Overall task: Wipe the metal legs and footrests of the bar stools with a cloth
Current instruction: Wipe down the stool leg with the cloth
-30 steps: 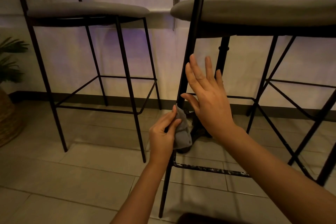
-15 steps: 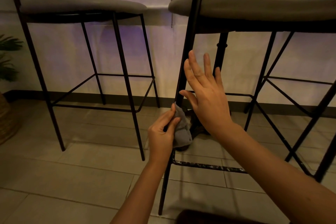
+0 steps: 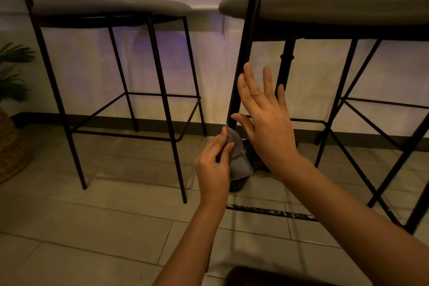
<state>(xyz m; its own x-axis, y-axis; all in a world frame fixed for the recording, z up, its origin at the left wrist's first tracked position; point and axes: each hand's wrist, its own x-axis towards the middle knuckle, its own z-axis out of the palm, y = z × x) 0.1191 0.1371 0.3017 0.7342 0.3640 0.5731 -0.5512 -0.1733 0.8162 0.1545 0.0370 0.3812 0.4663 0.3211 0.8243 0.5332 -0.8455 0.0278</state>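
Observation:
Right in front of me stands a bar stool with a grey seat (image 3: 325, 7) and a black front leg (image 3: 246, 53). My left hand (image 3: 213, 165) pinches a grey cloth (image 3: 239, 160) wrapped around this leg just above the scuffed front footrest bar (image 3: 271, 211). My right hand (image 3: 264, 121) is held flat with its fingers spread beside the same leg, above the cloth; it holds nothing. A second stool (image 3: 111, 7) with thin black legs and a square footrest frame (image 3: 130, 134) stands to the left.
A pale wall with a dark skirting board (image 3: 151, 123) runs behind the stools. A woven basket with a plant (image 3: 9, 141) stands at the far left. A dark table base (image 3: 287, 65) rises behind my right hand. Grey floor tiles (image 3: 92, 227) lie below.
Both hands and the cloth stay in almost the same place on the leg. The view has shifted slightly.

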